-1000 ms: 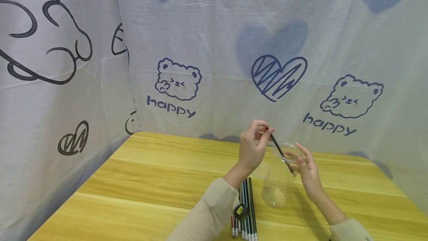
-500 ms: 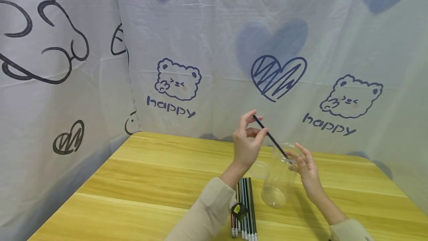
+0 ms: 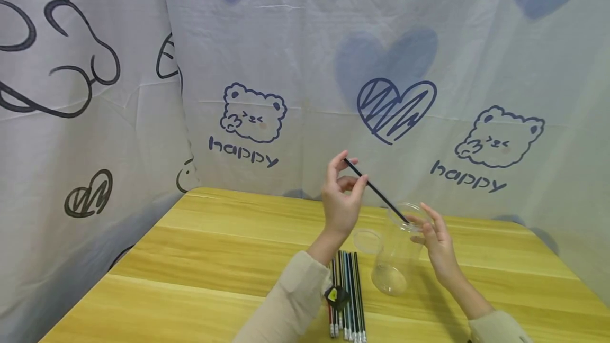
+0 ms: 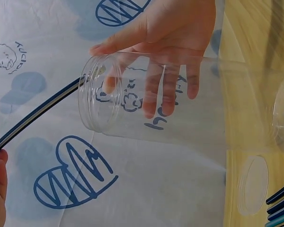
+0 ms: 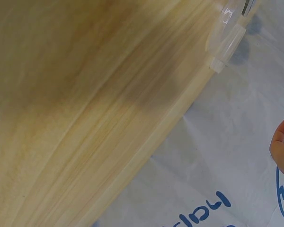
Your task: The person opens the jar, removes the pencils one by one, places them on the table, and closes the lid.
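My left hand [image 3: 341,200] pinches a dark pencil [image 3: 376,190] between thumb and fingers, near its upper part. The pencil slants down to the right, and its lower end is at the mouth of a clear jar [image 3: 393,263]. Light stripes show along the pencil [image 4: 38,111] in the left wrist view. My right hand [image 3: 440,253] holds the jar near its rim, thumb by the mouth and fingers spread round the side. The jar stands tilted, with no pencils seen at its bottom. Beside it lies a row of several pencils [image 3: 355,292], eraser ends toward me.
A clear round lid [image 3: 367,251] lies on the wooden table [image 3: 214,258], left of the jar. Printed white cloth [image 3: 305,78] hangs behind the table and at its left. A dark piece with a yellow-green spot [image 3: 337,297] sits at the left cuff.
My left hand has moved left and up with the pencil, drawing its lower end up from inside the jar to the mouth. The right hand and jar have stayed put.
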`<action>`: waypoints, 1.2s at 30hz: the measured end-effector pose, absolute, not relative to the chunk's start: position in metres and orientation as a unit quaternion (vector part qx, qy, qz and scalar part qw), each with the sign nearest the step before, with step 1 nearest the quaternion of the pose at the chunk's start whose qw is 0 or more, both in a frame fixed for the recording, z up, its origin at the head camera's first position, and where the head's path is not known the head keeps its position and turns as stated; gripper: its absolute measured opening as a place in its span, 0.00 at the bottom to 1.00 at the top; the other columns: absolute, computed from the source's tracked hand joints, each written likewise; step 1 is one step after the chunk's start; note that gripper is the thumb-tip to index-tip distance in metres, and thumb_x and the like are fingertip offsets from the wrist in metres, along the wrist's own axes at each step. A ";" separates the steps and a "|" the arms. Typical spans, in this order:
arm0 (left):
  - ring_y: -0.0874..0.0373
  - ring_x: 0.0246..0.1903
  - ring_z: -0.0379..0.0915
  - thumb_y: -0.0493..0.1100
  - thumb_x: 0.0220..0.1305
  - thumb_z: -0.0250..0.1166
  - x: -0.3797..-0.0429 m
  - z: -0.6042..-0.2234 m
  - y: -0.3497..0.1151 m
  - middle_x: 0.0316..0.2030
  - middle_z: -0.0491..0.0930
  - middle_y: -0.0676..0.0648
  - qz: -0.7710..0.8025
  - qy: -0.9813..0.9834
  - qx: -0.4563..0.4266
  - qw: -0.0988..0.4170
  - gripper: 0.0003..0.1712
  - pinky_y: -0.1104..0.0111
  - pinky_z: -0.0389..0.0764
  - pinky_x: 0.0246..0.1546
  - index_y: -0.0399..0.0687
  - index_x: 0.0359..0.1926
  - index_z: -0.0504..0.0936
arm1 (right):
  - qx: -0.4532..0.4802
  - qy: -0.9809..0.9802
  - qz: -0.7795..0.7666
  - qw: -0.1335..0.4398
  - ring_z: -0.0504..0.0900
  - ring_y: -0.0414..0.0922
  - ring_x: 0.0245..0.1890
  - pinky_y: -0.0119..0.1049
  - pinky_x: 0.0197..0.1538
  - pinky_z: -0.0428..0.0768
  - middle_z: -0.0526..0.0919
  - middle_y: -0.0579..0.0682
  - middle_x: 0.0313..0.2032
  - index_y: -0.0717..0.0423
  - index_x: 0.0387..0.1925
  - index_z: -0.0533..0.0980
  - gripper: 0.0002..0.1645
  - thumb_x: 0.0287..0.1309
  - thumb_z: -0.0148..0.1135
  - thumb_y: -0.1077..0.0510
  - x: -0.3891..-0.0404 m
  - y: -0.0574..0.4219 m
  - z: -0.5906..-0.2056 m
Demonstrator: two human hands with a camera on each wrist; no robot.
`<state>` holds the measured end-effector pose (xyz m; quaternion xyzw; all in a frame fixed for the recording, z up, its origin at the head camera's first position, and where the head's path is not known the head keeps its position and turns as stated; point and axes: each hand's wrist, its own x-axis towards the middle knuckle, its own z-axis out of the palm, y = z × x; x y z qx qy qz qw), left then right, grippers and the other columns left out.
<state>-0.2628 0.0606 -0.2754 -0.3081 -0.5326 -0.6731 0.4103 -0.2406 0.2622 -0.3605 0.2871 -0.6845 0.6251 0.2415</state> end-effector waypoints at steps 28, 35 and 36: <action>0.34 0.23 0.72 0.24 0.56 0.56 -0.254 -0.265 0.020 0.43 0.74 0.31 -0.713 -0.599 -0.260 0.255 0.28 0.79 0.72 0.19 0.29 0.59 0.61 | 0.291 -0.676 0.634 0.238 0.74 0.37 0.46 0.29 0.41 0.76 0.77 0.44 0.48 0.56 0.63 0.57 0.22 0.68 0.35 0.61 -0.242 0.262 -0.358; 0.60 0.15 0.69 0.24 0.55 0.57 -0.254 -0.271 0.009 0.42 0.75 0.31 -0.693 -0.645 -0.239 0.217 0.31 0.77 0.73 0.16 0.29 0.60 0.59 | 0.284 -0.677 0.635 0.240 0.75 0.38 0.45 0.30 0.41 0.76 0.77 0.44 0.48 0.55 0.63 0.57 0.22 0.68 0.35 0.61 -0.241 0.262 -0.357; 0.63 0.15 0.68 0.25 0.55 0.58 -0.258 -0.275 0.007 0.42 0.75 0.32 -0.691 -0.650 -0.236 0.210 0.31 0.77 0.72 0.16 0.30 0.61 0.60 | 0.283 -0.677 0.635 0.240 0.75 0.38 0.45 0.30 0.41 0.76 0.77 0.44 0.48 0.55 0.63 0.57 0.22 0.68 0.35 0.61 -0.241 0.262 -0.357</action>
